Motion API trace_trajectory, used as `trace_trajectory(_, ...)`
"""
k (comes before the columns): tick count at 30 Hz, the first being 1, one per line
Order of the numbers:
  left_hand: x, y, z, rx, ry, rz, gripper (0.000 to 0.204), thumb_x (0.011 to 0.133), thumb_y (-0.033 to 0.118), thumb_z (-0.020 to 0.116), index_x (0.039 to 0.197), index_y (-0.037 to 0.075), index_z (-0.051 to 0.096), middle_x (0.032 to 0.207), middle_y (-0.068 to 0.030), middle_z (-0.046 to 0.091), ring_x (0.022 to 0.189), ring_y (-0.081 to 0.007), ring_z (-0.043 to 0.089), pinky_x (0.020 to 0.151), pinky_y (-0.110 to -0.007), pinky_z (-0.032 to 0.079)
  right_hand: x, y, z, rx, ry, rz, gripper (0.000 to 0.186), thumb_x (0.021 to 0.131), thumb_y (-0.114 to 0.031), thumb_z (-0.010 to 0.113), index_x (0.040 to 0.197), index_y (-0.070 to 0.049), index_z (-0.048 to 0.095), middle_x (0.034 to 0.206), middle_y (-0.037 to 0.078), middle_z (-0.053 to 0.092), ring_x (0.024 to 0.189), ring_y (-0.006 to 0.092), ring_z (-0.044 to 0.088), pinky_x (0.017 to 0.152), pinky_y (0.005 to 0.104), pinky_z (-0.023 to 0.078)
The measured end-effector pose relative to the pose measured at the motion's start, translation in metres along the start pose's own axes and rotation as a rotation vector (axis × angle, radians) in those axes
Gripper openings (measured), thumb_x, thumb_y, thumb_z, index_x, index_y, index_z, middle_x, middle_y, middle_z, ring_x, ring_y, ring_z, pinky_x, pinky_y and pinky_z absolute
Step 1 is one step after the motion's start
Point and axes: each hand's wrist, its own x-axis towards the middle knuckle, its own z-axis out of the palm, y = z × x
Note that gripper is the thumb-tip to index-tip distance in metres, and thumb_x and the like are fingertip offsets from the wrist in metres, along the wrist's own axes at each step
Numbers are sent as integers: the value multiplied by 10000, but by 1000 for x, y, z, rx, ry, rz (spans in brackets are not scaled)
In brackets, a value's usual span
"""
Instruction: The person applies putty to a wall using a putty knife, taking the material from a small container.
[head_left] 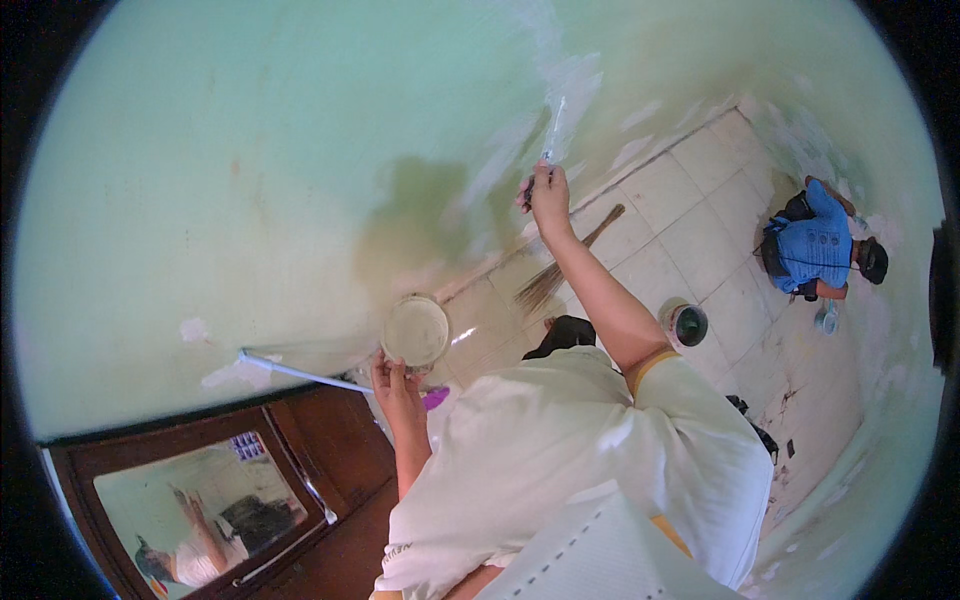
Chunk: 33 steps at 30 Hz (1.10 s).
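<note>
My right hand (pixel 545 195) is raised to the green wall (pixel 300 180), its fingers closed round the handle of a putty knife (pixel 556 128). The thin blade points up and lies over a whitish patch on the wall; I cannot tell whether it touches. Lower and to the left, my left hand (pixel 399 385) grips the near rim of a round, pale tub (pixel 415 331). Greyish-white paste seems to coat the tub's inside. Shadows of my arm and body fall on the wall between the two hands.
A stick broom (pixel 545 284) lies along the wall's foot on the tiled floor (pixel 690 190). Near my right elbow stands a dark bucket (pixel 688 325). A person in blue (pixel 812 245) crouches at the far right. At lower left are a light-blue pole (pixel 305 374) and a brown mirrored cabinet (pixel 335 430).
</note>
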Motion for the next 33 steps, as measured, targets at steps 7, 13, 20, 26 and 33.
trace_trajectory(7, -3, -2, -9, -31, 72, -9, 419, 958, 59, 570, 1348, 15, 424, 1103, -56, 518, 1012, -162, 576, 764, -354, 556, -30, 41, -19, -18, -14, 126, 274, 1009, -281, 535, 972, -33, 425, 657, 70, 563, 473, 155, 562, 394, 284, 410)
trace_trajectory(13, -7, -7, -16, -59, 100, -20, 439, 951, 76, 586, 1355, 21, 423, 1058, -40, 514, 886, -153, 605, 647, -316, 551, -35, 70, -35, -318, -38, 23, 283, 983, -277, 568, 1003, -29, 433, 635, 80, 576, 472, 147, 561, 413, 302, 411)
trace_trajectory(20, -12, -8, -33, -72, 142, -39, 450, 943, 82, 601, 1355, 29, 428, 1024, -30, 493, 766, -147, 601, 588, -309, 546, -36, 106, 5, -544, -28, -226, 283, 1007, -244, 490, 1161, -13, 439, 668, 69, 548, 509, 159, 526, 471, 334, 434)
trace_trajectory(26, -16, -10, -70, -116, 131, 1, 446, 948, 63, 589, 1360, 22, 423, 1027, -27, 480, 900, -152, 591, 688, -351, 572, -63, 117, 54, -664, 29, -260, 333, 999, -187, 437, 1256, 14, 370, 941, 256, 623, 861, 424, 616, 759, 485, 470)
trace_trajectory(33, -23, 0, -139, -128, 157, -10, 448, 949, 28, 565, 1369, 8, 411, 1084, -57, 502, 967, -163, 578, 749, -368, 575, -66, 146, 154, -617, 77, -241, 678, 955, -134, 436, 1444, 159, 70, 1302, 402, 430, 1234, 484, 458, 1055, 449, 378)
